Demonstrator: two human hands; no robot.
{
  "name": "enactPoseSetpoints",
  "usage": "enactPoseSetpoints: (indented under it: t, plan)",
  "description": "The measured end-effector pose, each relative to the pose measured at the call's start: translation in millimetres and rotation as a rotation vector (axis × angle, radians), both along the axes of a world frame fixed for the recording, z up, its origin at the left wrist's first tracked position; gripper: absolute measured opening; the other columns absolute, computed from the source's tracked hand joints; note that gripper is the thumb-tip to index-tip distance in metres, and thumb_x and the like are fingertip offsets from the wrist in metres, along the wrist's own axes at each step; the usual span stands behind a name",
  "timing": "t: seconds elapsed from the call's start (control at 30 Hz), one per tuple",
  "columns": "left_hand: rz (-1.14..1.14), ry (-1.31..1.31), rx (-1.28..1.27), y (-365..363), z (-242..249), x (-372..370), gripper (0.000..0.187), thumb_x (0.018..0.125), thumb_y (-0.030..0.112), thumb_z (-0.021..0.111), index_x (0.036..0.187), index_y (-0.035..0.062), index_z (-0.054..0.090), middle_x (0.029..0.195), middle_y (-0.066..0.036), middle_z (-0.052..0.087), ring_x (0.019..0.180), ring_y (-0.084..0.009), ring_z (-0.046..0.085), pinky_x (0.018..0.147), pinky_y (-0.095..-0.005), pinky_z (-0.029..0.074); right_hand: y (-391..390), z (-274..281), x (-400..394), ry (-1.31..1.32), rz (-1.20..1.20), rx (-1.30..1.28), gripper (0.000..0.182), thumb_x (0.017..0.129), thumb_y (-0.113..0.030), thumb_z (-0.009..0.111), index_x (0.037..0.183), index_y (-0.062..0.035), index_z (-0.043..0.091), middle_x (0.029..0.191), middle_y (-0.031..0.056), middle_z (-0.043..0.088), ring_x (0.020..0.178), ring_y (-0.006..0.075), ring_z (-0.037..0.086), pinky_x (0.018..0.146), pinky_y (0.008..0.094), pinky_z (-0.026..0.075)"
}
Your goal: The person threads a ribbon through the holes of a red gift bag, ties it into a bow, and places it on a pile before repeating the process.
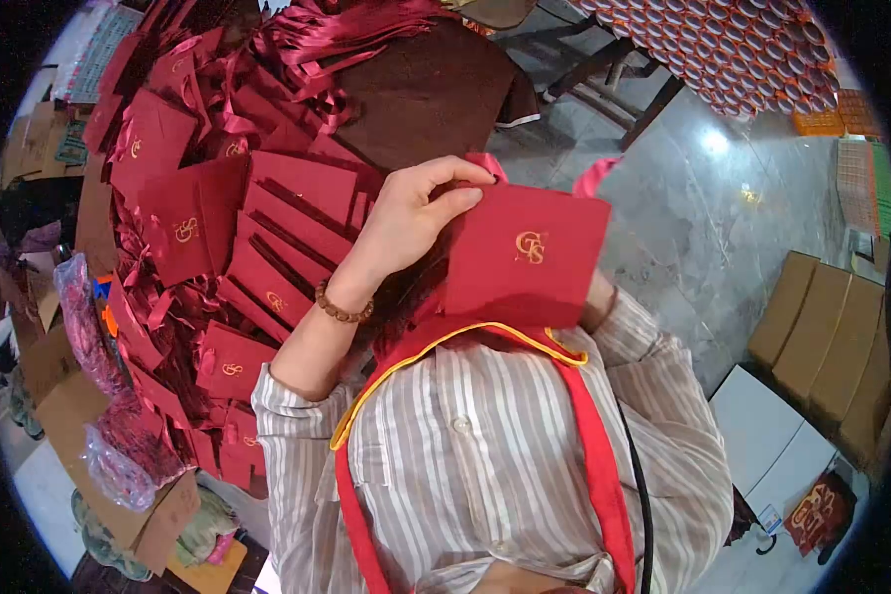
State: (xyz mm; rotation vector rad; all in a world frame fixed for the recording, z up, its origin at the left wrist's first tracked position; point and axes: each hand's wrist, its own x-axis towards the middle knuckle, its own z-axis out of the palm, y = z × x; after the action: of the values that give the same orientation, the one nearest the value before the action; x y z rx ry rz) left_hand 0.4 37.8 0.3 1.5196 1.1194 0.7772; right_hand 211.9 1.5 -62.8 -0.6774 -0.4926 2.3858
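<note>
A dark red gift bag with a gold monogram is held up in front of my chest. My left hand, a beaded bracelet on its wrist, pinches the bag's upper left corner between thumb and fingers. Pink-red ribbon sticks up from the bag's top edge. Behind the bag's lower right side is my right hand; only a bit near the wrist shows, and its fingers are hidden. Left of me lies a big heap of similar red bags, some with ribbons, close to my left forearm.
A bundle of red ribbons lies at the back by a brown cloth-like surface. Rows of round orange-rimmed items cover a table at the far right. Cardboard boxes and a white box stand on the right floor.
</note>
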Motion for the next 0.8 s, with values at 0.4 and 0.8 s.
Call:
enactPoseSetpoints:
  t: [0.4, 0.8]
  plan:
    - [-0.007, -0.228, -0.237, 5, -15, 6, 0.018, 0.085, 0.007, 0.057, 0.101, -0.0021, 0.059, 0.093, -0.001, 0.060, 0.087, -0.0069, 0.052, 0.079, -0.0220, 0.042, 47, 73, 0, -1.256, -0.269, 1.776, 0.015, 0.079, -0.016, 0.065, 0.090, -0.0063, 0.063, 0.087, 0.0049, 0.062, 0.082, 0.0220, 0.057, 0.075, 0.0325, 0.041]
    - [-0.105, 0.190, -0.063, 24, 10, 2, 0.027, 0.087, 0.022, 0.056, 0.102, -0.0001, 0.060, 0.088, -0.013, 0.065, 0.083, -0.0175, 0.062, 0.077, -0.0299, 0.046, 67, 54, 6, -0.844, 0.175, 0.790, 0.021, 0.081, -0.018, 0.067, 0.085, 0.0011, 0.059, 0.078, 0.0011, 0.062, 0.070, 0.0043, 0.055, 0.060, 0.0207, 0.045]
